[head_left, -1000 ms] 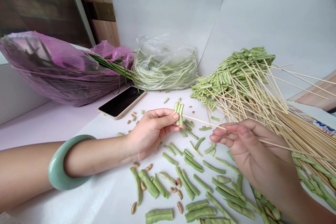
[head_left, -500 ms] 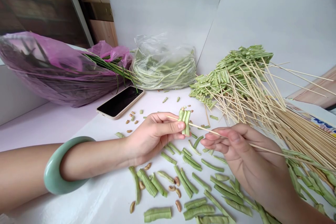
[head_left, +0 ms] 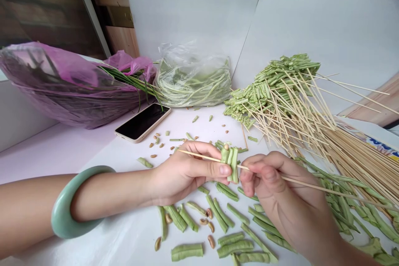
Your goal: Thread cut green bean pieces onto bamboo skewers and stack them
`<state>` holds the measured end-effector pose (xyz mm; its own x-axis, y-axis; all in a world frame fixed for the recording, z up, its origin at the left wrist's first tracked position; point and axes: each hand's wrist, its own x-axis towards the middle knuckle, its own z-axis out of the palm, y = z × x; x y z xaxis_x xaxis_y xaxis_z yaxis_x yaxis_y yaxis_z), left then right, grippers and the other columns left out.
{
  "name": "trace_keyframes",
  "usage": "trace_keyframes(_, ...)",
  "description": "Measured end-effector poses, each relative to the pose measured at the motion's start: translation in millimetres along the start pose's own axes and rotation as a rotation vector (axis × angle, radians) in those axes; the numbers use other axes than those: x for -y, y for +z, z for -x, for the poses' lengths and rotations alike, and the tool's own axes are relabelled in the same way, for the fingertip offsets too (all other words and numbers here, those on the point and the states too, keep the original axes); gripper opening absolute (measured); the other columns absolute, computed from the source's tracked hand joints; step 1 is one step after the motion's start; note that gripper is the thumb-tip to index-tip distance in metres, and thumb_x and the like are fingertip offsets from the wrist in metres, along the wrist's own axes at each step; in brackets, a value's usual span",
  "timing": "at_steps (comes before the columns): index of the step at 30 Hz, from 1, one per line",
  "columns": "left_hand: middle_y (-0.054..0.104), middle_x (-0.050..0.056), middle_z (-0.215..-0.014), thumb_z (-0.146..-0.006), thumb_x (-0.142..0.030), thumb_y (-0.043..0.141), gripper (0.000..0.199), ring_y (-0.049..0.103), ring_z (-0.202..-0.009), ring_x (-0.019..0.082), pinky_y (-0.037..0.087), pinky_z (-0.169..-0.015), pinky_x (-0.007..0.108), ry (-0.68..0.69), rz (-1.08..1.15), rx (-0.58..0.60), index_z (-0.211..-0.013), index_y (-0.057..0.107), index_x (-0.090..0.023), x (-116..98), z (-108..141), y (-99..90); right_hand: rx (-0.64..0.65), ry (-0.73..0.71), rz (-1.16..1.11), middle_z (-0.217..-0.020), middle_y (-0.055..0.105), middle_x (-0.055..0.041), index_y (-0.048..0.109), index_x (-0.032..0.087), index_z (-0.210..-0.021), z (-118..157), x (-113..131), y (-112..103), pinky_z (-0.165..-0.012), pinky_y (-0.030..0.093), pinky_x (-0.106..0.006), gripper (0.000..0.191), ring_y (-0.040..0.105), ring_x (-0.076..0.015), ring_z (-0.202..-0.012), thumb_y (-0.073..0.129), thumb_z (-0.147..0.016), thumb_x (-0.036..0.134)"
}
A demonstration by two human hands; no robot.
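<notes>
Several short green bean pieces (head_left: 231, 162) sit side by side on a thin wooden skewer (head_left: 199, 156). My left hand (head_left: 190, 168), with a green bangle (head_left: 62, 208) on its wrist, pinches the bean pieces between thumb and fingers, and the skewer's tip sticks out past them to the left. My right hand (head_left: 280, 187) holds the skewer's shaft just right of the beans, its fingertips close to them. Below both hands lie loose cut bean pieces (head_left: 187, 252) and brown seeds (head_left: 211, 241) on the white surface.
A phone (head_left: 143, 122) lies behind my left hand. Behind it are a purple bag (head_left: 71, 87) with green stalks and a clear bag (head_left: 195, 79) of long beans. At the right are a pile of skewered beans (head_left: 280, 75), bare skewers (head_left: 352, 153) and more pods (head_left: 343, 212).
The skewer's tip now reaches farther out left of the bean pieces. My left hand and the beans have moved right and down, closer to my right hand.
</notes>
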<state>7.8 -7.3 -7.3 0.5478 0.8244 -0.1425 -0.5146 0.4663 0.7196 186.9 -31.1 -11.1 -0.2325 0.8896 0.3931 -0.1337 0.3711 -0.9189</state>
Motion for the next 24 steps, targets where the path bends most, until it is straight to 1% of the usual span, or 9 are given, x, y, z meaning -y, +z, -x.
trace_keyframes(6,0.071,0.005,-0.062,-0.058,-0.016,0.086,0.019,0.067,-0.059,0.012,0.053,-0.063,0.021,-0.023,-0.033,0.067,-0.065,0.07,-0.01,-3.1,0.5,2.5,0.014,-0.019,-0.092,-0.074,0.062,0.0002,0.069,0.029,-0.087,3.3,4.4,3.2,-0.06,0.054,-0.028,0.017,0.061,-0.0123,-0.061,0.053,-0.092,0.033)
trace_keyframes(8,0.072,0.005,-0.066,-0.057,-0.019,0.087,0.022,0.067,-0.061,0.013,0.054,-0.065,0.022,-0.003,-0.07,0.114,-0.071,0.072,-0.011,-5.3,-1.7,0.6,0.022,0.016,-0.124,-0.071,0.061,0.0,0.07,0.029,-0.085,-0.1,8.6,-0.2,-0.058,0.054,-0.026,0.016,0.06,-0.0123,-0.06,0.057,-0.09,0.035)
trace_keyframes(10,0.073,0.006,-0.072,-0.058,-0.02,0.086,0.026,0.068,-0.067,0.014,0.053,-0.068,0.023,0.017,-0.162,0.143,-0.079,0.074,-0.012,-8.3,-5.6,-3.6,-0.02,0.058,-0.139,-0.067,0.061,-0.0001,0.07,0.028,-0.08,-6.7,13.1,-7.0,-0.054,0.052,-0.023,0.015,0.058,-0.0116,-0.058,0.061,-0.086,0.038)
trace_keyframes(12,0.073,0.006,-0.076,-0.06,-0.017,0.084,0.026,0.068,-0.07,0.014,0.053,-0.069,0.023,0.021,-0.316,0.129,-0.084,0.074,-0.012,-12.4,-10.4,-9.6,-0.121,0.08,-0.143,-0.064,0.06,-0.0005,0.07,0.026,-0.075,-15.3,17.6,-15.8,-0.052,0.051,-0.021,0.014,0.055,-0.0107,-0.056,0.066,-0.083,0.038)
trace_keyframes(15,0.071,0.005,-0.075,-0.069,-0.015,0.077,0.014,0.064,-0.068,0.012,0.05,-0.067,0.022,0.075,-0.611,0.112,-0.082,0.074,-0.012,-21.7,-15.6,-18.2,-0.303,0.058,-0.117,-0.065,0.056,-0.0009,0.068,0.022,-0.072,-27.8,23.9,-28.4,-0.053,0.05,-0.019,0.016,0.053,-0.0097,-0.059,0.074,-0.075,0.036)
trace_keyframes(16,0.07,0.004,-0.074,-0.073,-0.017,0.074,0.011,0.063,-0.067,0.012,0.048,-0.066,0.021,0.099,-0.719,0.138,-0.082,0.073,-0.013,-25.7,-16.2,-20.2,-0.353,0.044,-0.104,-0.066,0.055,-0.0007,0.067,0.02,-0.071,-31.1,25.9,-31.8,-0.052,0.049,-0.019,0.017,0.053,-0.0095,-0.06,0.077,-0.073,0.035)
trace_keyframes(18,0.067,0.003,-0.071,-0.077,-0.024,0.07,0.012,0.059,-0.065,0.011,0.044,-0.062,0.02,0.116,-0.95,0.228,-0.081,0.072,-0.013,-34.7,-16.0,-22.6,-0.417,0.028,-0.043,-0.067,0.053,0.0002,0.063,0.02,-0.068,-35.7,29.3,-37.4,-0.051,0.046,-0.018,0.017,0.051,-0.0086,-0.06,0.078,-0.072,0.028)
trace_keyframes(21,0.06,0.0,-0.061,-0.072,-0.029,0.075,0.018,0.05,-0.058,0.01,0.038,-0.055,0.02,0.052,-1.252,0.392,-0.072,0.07,-0.012,-47.2,-14.3,-24.6,-0.414,0.04,0.093,-0.062,0.049,0.0023,0.058,0.02,-0.065,-39.1,32.1,-44.2,-0.047,0.041,-0.019,0.019,0.044,-0.0064,-0.052,0.074,-0.075,0.019)
trace_keyframes(24,0.059,-0.001,-0.063,-0.065,-0.03,0.081,0.023,0.051,-0.06,0.011,0.038,-0.055,0.02,-0.019,-1.403,0.529,-0.076,0.071,-0.013,-52.9,-14.4,-27.5,-0.377,0.043,0.114,-0.061,0.051,0.0009,0.06,0.02,-0.062,-40.5,32.2,-49.7,-0.042,0.036,-0.021,0.021,0.043,-0.0069,-0.05,0.077,-0.072,0.026)
